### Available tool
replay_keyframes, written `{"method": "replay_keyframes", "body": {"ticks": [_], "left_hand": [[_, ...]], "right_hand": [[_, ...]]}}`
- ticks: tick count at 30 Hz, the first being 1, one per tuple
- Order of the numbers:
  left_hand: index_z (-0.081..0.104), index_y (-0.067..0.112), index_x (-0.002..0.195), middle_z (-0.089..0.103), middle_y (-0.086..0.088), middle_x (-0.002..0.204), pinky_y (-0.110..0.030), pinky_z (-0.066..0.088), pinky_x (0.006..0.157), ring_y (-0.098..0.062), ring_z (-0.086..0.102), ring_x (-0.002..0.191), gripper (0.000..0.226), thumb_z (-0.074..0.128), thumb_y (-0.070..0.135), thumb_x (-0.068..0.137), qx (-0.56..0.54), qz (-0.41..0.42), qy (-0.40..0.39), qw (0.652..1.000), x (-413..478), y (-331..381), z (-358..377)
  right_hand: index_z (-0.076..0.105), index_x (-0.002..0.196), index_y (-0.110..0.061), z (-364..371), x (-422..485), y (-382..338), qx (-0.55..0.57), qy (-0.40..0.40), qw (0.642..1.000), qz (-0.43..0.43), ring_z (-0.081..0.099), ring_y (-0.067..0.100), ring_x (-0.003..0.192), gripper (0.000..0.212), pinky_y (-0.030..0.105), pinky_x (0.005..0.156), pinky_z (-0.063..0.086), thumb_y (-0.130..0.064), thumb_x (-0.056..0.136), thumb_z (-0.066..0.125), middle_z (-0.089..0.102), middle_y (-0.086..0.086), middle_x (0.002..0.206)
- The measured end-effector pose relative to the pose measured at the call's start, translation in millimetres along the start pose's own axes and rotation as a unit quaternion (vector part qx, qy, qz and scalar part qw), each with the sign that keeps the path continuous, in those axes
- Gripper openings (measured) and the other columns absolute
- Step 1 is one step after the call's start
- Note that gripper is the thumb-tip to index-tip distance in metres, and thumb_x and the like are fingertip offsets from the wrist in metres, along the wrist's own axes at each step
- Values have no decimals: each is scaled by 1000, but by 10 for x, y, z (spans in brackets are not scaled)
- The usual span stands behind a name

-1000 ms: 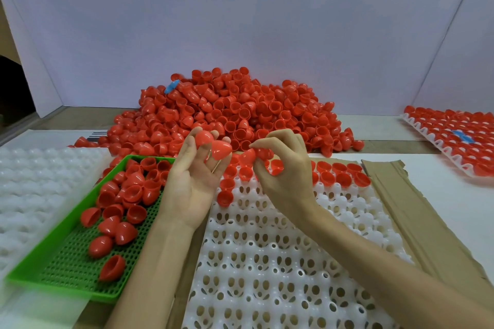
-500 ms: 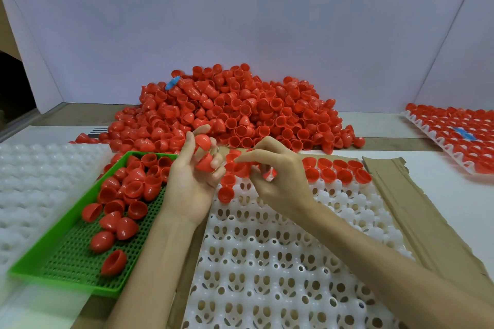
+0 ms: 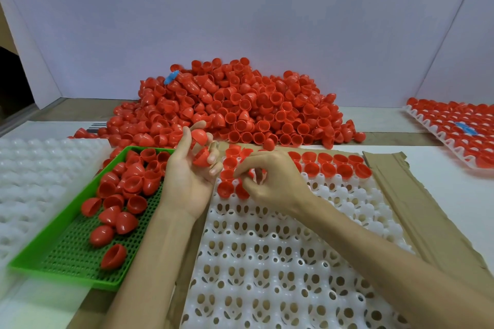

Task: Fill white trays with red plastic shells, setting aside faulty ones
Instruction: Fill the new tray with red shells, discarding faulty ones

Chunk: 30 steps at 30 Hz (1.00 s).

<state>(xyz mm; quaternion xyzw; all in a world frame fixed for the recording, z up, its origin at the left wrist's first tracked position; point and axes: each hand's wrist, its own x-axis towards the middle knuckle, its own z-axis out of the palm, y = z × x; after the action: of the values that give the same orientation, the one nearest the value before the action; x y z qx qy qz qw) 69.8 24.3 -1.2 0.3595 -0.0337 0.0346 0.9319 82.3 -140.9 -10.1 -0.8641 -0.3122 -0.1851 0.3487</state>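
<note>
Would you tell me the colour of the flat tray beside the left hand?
The tray is green; head view.

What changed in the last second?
The right hand came down from beside the left hand to the white tray, pinching a shell at its third row. The left hand still holds two shells; green tray and pile unchanged.

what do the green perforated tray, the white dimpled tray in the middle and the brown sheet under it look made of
Green perforated tray: moulded plastic, probably; even colour, regular holes, slight sheen. White dimpled tray: thin formed plastic, semi-gloss, with punched holes. Brown sheet: cardboard; matt, ragged edge, fold creases.
</note>
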Motion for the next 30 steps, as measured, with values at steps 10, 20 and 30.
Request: {"method": "replay_keyframes", "body": {"ticks": [10,20,30], "left_hand": [[66,18,107,55,1,84,-20,36,48,-9,42,58,27,51,39,100,1,-4,5,1000,1,-1,-4],[62,21,109,66,1,91,-33,54,86,-17,66,89,23,57,37,94,73,16,-17,997,11,-11,10],[64,19,106,73,-2,99,-29,58,80,-16,69,96,23,64,30,86,174,18,-67,982,-12,-51,13]], "right_hand": [[74,86,-35,47,15,37,-59,-61,995,59,49,-2,79,22,32,94,35,-27,73,59,67,-20,73],[73,91,-32,43,7,44,-27,25,999,22,48,-4,77,11,28,84,32,-27,84,67,62,-19,74],[69,103,-24,14,-11,4,12,97,995,-4,59,3,66,22,24,83,35,-38,87,73,65,-14,72]]}}
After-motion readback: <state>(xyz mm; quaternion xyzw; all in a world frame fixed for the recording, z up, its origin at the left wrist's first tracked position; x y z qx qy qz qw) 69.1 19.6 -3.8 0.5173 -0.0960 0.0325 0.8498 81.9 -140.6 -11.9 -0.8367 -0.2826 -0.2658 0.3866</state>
